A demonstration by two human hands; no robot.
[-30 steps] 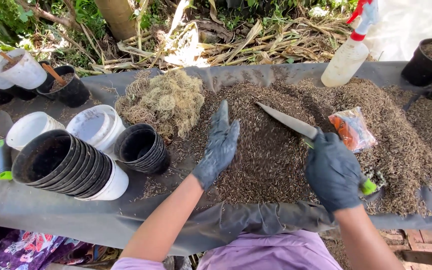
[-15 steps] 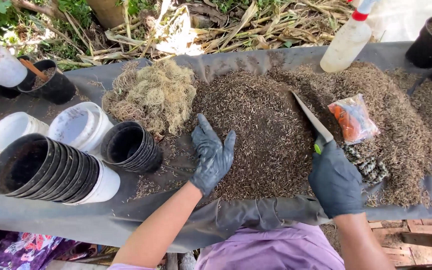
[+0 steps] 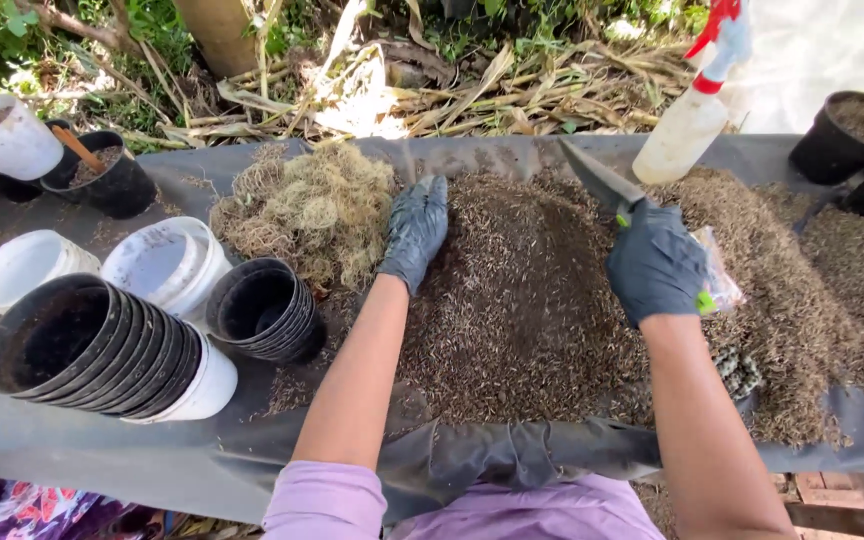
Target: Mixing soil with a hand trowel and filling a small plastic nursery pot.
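Note:
My left hand (image 3: 414, 232), in a dark glove, lies flat with fingers together on the far left part of a brown heap of potting mix (image 3: 522, 300), right beside a clump of dry moss (image 3: 312, 210). My right hand (image 3: 657, 265), also gloved, grips a knife (image 3: 602, 182) with a green handle; the blade points up and away over the heap. A small clear packet with orange contents (image 3: 717, 280) is partly hidden under that hand.
Stacked black pots (image 3: 82, 345) lie on their side at left, next to a smaller black stack (image 3: 267, 310) and white buckets (image 3: 167, 262). A spray bottle (image 3: 692, 110) stands at the back right. More black pots (image 3: 852, 135) sit at far right. A grey sheet (image 3: 102, 440) covers the table.
My left hand has slid forward to the far edge of the heap by the moss. My right hand has lifted the knife up and away over the mix.

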